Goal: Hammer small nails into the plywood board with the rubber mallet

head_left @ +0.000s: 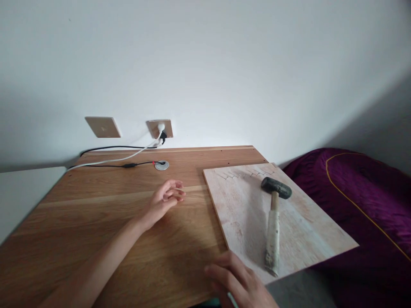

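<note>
Above the wooden desk (105,222), my left hand (166,197) is open, its loosely curled fingers apart and nothing between them. A square board (237,214) with a pale, whitish wood-grain face lies to its right. My right hand (239,280) is beside the board's near left corner, slightly blurred, its bent fingers apart with nothing visible in them. I cannot tell whether it touches the board. A rubber mallet (273,226) rests on the board, black head away from me and worn whitish handle towards me. Along the board's far edge runs a thin zigzag line (239,176).
Black and white cables (109,161) cross the back left of the desk to a wall socket (160,128) and a round cable grommet (162,165). A blank wall plate (102,127) is to the left. Purple fabric (362,184) with yellow piping bulges at the right.
</note>
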The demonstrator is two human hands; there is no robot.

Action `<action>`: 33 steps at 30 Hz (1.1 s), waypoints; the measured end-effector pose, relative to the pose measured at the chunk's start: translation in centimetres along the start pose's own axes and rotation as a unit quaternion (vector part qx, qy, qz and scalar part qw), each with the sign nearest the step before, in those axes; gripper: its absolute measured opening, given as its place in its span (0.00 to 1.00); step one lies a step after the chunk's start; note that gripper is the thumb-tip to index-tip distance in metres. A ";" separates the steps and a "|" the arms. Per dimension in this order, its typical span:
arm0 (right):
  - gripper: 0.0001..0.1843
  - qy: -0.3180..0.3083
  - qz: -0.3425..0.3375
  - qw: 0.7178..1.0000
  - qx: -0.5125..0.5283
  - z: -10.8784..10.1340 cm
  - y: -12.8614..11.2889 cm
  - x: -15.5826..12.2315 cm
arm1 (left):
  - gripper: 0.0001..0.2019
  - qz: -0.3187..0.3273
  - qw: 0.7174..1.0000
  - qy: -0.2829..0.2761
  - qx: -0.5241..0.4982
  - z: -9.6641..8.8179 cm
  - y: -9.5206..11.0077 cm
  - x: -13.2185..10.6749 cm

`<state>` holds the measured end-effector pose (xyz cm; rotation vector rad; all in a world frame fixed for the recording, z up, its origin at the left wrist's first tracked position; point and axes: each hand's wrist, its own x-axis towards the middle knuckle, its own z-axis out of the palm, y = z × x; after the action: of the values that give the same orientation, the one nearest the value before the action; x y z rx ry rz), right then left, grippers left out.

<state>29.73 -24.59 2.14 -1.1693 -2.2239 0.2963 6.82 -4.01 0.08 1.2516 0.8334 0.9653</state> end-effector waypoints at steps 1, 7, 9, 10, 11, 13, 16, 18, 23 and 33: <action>0.18 0.002 0.004 1.000 0.006 1.4 -0.4 1.5 | 0.21 -0.012 1.000 0.009 -0.028 -0.1 0.0 0.0; 0.24 0.052 0.088 0.988 0.112 6.6 -2.0 6.6 | 0.19 -0.064 0.985 0.033 -0.159 -1.1 0.2 0.5; 0.22 0.068 0.112 0.982 0.139 7.5 -2.1 6.9 | 0.18 -0.078 0.978 0.042 -0.189 -1.2 0.3 0.6; 0.21 0.072 0.126 0.978 0.149 7.8 -2.1 6.9 | 0.18 -0.082 0.975 0.044 -0.201 -1.2 0.2 0.6; 0.20 0.076 0.138 0.974 0.160 8.0 -2.1 6.9 | 0.19 -0.084 0.973 0.043 -0.209 -1.3 0.2 0.7; 0.18 0.081 0.160 0.966 0.185 8.0 -1.9 6.7 | 0.22 -0.083 0.972 0.035 -0.219 -1.2 0.1 0.6; 0.14 0.073 0.171 0.959 0.214 7.8 -1.8 6.5 | 0.23 -0.074 0.973 0.026 -0.218 -1.1 0.0 0.5; 0.13 0.060 0.165 0.960 0.218 7.7 -1.8 6.3 | 0.21 -0.065 0.976 0.022 -0.205 -1.1 -0.1 0.5; 0.11 0.060 0.158 0.964 0.204 8.0 -1.8 6.1 | 0.19 -0.051 0.982 0.016 -0.183 -1.1 -0.5 0.5; 0.10 0.056 0.158 0.965 0.201 7.7 -2.0 6.2 | 0.19 -0.053 0.980 0.019 -0.191 -1.1 -0.4 0.5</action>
<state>21.10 -20.10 -0.53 -1.2692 -1.7642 0.7551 6.03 -3.17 -0.47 0.8525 0.6952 1.0089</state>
